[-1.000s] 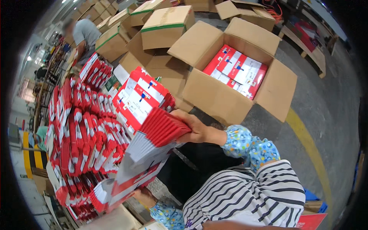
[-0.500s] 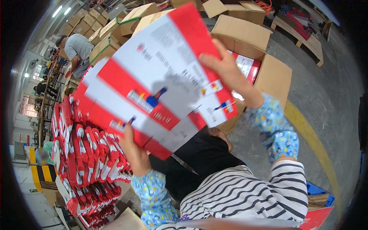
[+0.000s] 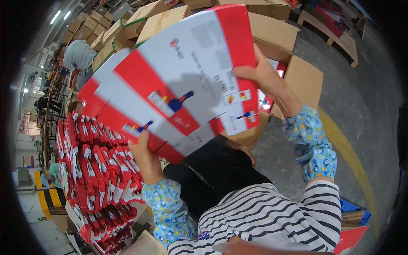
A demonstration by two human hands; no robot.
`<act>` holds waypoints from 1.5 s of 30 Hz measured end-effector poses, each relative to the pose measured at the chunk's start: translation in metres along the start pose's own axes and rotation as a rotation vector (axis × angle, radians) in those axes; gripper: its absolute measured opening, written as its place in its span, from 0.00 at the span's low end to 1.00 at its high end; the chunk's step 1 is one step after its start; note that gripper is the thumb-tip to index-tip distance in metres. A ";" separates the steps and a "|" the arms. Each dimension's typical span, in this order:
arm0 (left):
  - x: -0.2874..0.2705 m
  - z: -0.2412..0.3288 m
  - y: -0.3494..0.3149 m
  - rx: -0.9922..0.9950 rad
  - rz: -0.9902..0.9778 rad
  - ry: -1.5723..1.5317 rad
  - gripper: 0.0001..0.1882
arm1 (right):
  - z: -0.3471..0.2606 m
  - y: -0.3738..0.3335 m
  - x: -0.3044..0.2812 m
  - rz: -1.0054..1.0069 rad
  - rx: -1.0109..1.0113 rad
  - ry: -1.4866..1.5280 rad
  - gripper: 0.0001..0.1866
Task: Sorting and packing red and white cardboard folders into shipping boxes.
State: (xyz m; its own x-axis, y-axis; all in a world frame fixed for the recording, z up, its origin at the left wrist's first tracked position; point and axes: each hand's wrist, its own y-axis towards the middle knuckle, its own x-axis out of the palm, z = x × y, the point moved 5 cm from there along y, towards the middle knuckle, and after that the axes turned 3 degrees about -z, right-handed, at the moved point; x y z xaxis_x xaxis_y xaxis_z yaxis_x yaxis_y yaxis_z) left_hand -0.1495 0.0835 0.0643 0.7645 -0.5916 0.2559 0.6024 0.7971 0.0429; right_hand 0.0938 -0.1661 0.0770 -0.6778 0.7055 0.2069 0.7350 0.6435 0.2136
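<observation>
Both hands hold up a flattened red-and-white printed carton (image 3: 187, 55), its panels spread wide and tilted in front of my chest. My left hand (image 3: 146, 158) grips the lower left edge, thumb on the printed face. On the right edge my right hand (image 3: 272, 83) has its thumb across the red band and its fingers mostly behind. More than one sheet seems to overlap at the left side; how many I cannot tell. Beyond the right hand, an open brown cardboard box (image 3: 302, 83) holds red-and-white pieces, partly hidden by the carton.
A tall pile of bundled red-and-white flat cartons (image 3: 100, 170) stands at my left. Brown boxes (image 3: 163, 23) line the far side. A wooden pallet (image 3: 333, 36) lies at the far right, a blue crate (image 3: 355, 212) near right. Another person (image 3: 80, 57) bends over at far left.
The carton has shifted a little to the right in view, along with my right hand. My left hand has risen slightly. Both keep their hold. The other person is bent further forward.
</observation>
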 end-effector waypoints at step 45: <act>-0.228 -0.111 -0.227 -0.631 0.300 -0.040 0.26 | 0.242 -0.129 0.140 -0.458 0.856 -0.221 0.33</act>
State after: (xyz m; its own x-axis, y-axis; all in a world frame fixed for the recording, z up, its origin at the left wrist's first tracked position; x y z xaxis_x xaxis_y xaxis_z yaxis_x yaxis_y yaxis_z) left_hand -0.4351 0.0243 -0.1107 0.9168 -0.3428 0.2047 0.3942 0.6954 -0.6009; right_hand -0.0919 -0.0786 -0.1531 -0.9448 0.3186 0.0760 0.2267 0.8036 -0.5503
